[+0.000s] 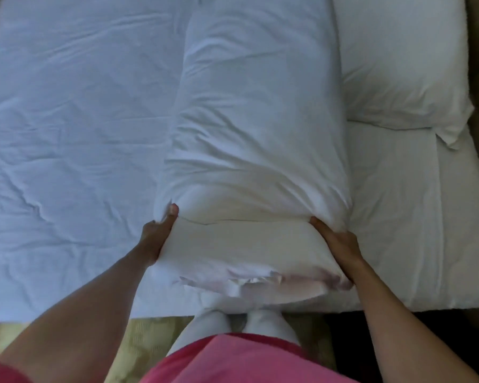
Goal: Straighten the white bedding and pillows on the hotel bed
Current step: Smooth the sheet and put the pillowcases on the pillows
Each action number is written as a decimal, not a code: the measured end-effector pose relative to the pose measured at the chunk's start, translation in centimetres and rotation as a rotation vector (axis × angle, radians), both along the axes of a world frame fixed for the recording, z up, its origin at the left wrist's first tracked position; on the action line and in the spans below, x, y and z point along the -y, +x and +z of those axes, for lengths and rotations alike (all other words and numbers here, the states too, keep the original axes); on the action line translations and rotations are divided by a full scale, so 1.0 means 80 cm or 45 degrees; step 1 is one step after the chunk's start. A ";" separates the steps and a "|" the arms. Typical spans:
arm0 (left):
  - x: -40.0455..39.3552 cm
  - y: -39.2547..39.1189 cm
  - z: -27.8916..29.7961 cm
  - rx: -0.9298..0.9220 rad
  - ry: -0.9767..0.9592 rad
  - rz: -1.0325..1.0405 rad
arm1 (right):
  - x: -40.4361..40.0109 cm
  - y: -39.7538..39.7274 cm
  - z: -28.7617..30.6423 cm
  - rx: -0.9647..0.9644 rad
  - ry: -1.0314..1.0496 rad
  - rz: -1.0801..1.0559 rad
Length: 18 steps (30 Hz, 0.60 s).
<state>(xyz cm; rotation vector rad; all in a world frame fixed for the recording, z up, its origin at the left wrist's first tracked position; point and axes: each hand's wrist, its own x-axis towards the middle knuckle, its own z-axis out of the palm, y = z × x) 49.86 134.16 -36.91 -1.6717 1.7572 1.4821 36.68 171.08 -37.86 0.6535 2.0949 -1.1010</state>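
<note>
— Two pillows are seen on the white bed sheet (75,128); where is the bigger one placed?

— The long pillow (255,128) is laid lengthwise in the middle, the second pillow (398,59) just beside it at the right. Its near end is gripped by the left hand (156,239) and right hand (339,246), fingers clamped on the cloth.

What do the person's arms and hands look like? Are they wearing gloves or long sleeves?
No gloves, and no long sleeves. The left hand and right hand are bare, and both forearms are uncovered. No rings, watch or bracelets show. A bit of pink sleeve shows at the left arm's top, matching the pink top.
</note>
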 end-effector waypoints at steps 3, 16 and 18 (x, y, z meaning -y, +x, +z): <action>-0.031 0.086 0.014 0.093 0.096 0.017 | -0.039 0.089 -0.010 0.146 0.001 0.072; 0.000 0.050 -0.030 0.024 -0.141 -0.085 | -0.028 0.086 0.003 -0.240 -0.188 -0.165; 0.000 0.016 -0.022 0.012 -0.180 -0.189 | -0.016 0.068 0.009 -0.231 -0.206 -0.174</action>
